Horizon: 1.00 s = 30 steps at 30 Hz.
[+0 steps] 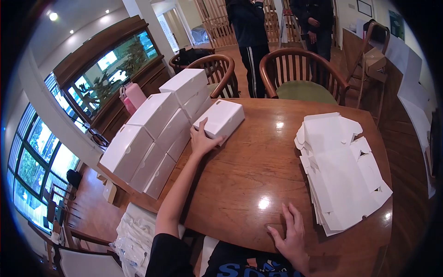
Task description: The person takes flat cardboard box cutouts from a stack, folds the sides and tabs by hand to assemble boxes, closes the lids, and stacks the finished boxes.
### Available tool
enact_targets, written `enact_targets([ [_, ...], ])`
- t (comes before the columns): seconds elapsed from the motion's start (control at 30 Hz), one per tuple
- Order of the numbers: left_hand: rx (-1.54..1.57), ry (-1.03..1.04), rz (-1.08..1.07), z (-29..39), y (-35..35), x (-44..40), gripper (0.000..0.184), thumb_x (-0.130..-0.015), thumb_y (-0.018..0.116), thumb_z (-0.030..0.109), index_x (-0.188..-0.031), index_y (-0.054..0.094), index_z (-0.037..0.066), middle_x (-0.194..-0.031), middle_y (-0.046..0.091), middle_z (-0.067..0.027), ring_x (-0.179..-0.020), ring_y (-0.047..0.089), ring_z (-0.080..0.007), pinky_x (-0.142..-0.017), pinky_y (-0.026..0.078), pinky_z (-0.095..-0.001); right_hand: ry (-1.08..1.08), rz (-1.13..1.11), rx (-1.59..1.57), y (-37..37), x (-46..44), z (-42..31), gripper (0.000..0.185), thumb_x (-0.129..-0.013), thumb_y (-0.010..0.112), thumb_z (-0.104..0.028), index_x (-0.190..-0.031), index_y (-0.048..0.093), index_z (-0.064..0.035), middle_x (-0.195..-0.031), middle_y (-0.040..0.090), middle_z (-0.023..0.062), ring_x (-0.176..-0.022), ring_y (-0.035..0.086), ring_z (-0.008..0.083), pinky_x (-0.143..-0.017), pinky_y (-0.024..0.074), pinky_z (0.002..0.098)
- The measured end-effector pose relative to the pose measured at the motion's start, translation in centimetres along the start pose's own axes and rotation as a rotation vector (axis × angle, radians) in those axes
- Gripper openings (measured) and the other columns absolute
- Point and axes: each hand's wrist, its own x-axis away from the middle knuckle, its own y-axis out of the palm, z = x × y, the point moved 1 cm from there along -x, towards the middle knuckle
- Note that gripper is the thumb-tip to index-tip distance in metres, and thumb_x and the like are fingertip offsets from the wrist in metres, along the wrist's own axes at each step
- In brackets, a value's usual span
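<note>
My left hand (204,139) reaches across the table and grips the near end of a closed white cardboard box (225,115), its fingers at the left side and the thumb at the right. This box lies flat beside stacked white boxes (154,111), which stand several high along the table's left side. Near the front edge, my right hand (291,233) hovers at or just above the tabletop with fingers apart, holding nothing. To its right lies a pile of flat, unfolded white box blanks (339,171) with flaps and slots.
The polished wooden table (251,177) has chairs at its far side, one with a green seat (304,92). Pink bottles (133,97) stand behind the stacks. Two people stand beyond the table. A white plastic bag (134,235) is at lower left, near a chair.
</note>
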Motion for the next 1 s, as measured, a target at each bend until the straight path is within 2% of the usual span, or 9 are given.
enact_targets([
  [0.13,-0.006,-0.077,0.047,0.0,1.5,-2.2,0.108,-0.055,0.087,0.059,-0.146,0.038,0.026,-0.146,0.024,-0.0313,-0.134,0.033,-0.0490,-0.109,0.035,-0.0534,-0.030,-0.065,-0.007,-0.3,-0.3,-0.1,0.067,-0.084,0.074,-0.028,-0.141,0.048,-0.0041,-0.133,0.051,0.0222,-0.117,0.053,0.0399,-0.100,0.0415,0.0480],
  [0.23,-0.083,-0.056,0.205,0.2,2.9,-2.2,0.098,-0.059,0.085,0.057,-0.142,0.045,0.026,-0.150,0.022,-0.0271,-0.137,0.029,-0.0472,-0.111,0.029,-0.0554,-0.050,-0.083,-0.008,-0.3,-0.4,-0.3,0.066,-0.085,0.073,-0.028,-0.141,0.049,-0.0033,-0.129,0.055,0.0190,-0.115,0.054,0.0381,-0.100,0.0413,0.0485],
  [0.3,-0.221,0.094,0.386,0.3,3.5,-1.7,0.083,-0.065,0.083,0.051,-0.136,0.052,0.022,-0.151,0.026,-0.0210,-0.139,0.025,-0.0418,-0.111,0.024,-0.0556,-0.064,-0.099,0.012,-0.3,-0.4,-0.3,0.065,-0.085,0.073,-0.029,-0.140,0.049,-0.0028,-0.128,0.056,0.0179,-0.115,0.055,0.0375,-0.100,0.0410,0.0491],
  [0.4,-0.262,0.229,0.396,0.2,3.7,-1.6,0.074,-0.069,0.081,0.048,-0.131,0.056,0.018,-0.146,0.034,-0.0174,-0.138,0.027,-0.0363,-0.107,0.024,-0.0549,-0.072,-0.114,0.051,-0.3,-0.4,-0.3,0.065,-0.085,0.072,-0.030,-0.140,0.049,-0.0029,-0.128,0.057,0.0166,-0.114,0.056,0.0364,-0.102,0.0399,0.0504],
  [0.73,-0.332,0.131,0.441,3.1,3.1,-0.9,0.074,-0.072,0.076,0.052,-0.130,0.054,0.011,-0.137,0.040,-0.0168,-0.132,0.031,-0.0338,-0.105,0.023,-0.0541,-0.082,-0.129,0.037,-0.4,-0.5,-0.4,0.063,-0.086,0.071,-0.029,-0.139,0.049,-0.0029,-0.123,0.060,0.0156,-0.113,0.057,0.0354,-0.104,0.0382,0.0507],
  [0.8,-0.221,0.258,0.649,4.1,1.9,-2.1,0.075,-0.072,0.076,0.053,-0.129,0.054,0.009,-0.136,0.041,-0.0184,-0.131,0.033,-0.0344,-0.104,0.026,-0.0542,-0.089,-0.112,0.024,-0.3,-0.7,-0.3,0.064,-0.086,0.072,-0.029,-0.139,0.049,-0.0027,-0.123,0.060,0.0155,-0.113,0.057,0.0351,-0.104,0.0385,0.0505],
  [0.83,-0.218,0.263,0.653,4.6,0.9,-3.6,0.075,-0.072,0.076,0.053,-0.129,0.054,0.009,-0.136,0.041,-0.0184,-0.131,0.033,-0.0344,-0.104,0.026,-0.0542,-0.086,-0.113,0.019,-0.4,-0.7,-0.3,0.064,-0.084,0.074,-0.027,-0.139,0.049,-0.0027,-0.120,0.061,0.0168,-0.111,0.058,0.0361,-0.103,0.0390,0.0508],
  [0.9,-0.255,0.480,0.770,5.7,-2.0,-7.9,0.077,-0.072,0.075,0.055,-0.130,0.054,0.009,-0.135,0.043,-0.0194,-0.130,0.036,-0.0356,-0.104,0.028,-0.0548,-0.082,-0.118,0.018,-0.4,-0.8,-0.2,0.065,-0.082,0.075,-0.026,-0.138,0.050,-0.0028,-0.117,0.062,0.0181,-0.109,0.059,0.0371,-0.103,0.0396,0.0511],
  [1.0,-0.454,0.351,0.553,7.4,-8.1,-14.6,0.084,-0.068,0.076,0.060,-0.135,0.052,0.015,-0.136,0.044,-0.0216,-0.131,0.038,-0.0375,-0.104,0.030,-0.0558,-0.102,-0.133,0.042,-0.5,-0.7,-0.2,0.063,-0.085,0.073,-0.028,-0.138,0.049,-0.0024,-0.118,0.061,0.0154,-0.107,0.059,0.0341,-0.101,0.0409,0.0478],
])
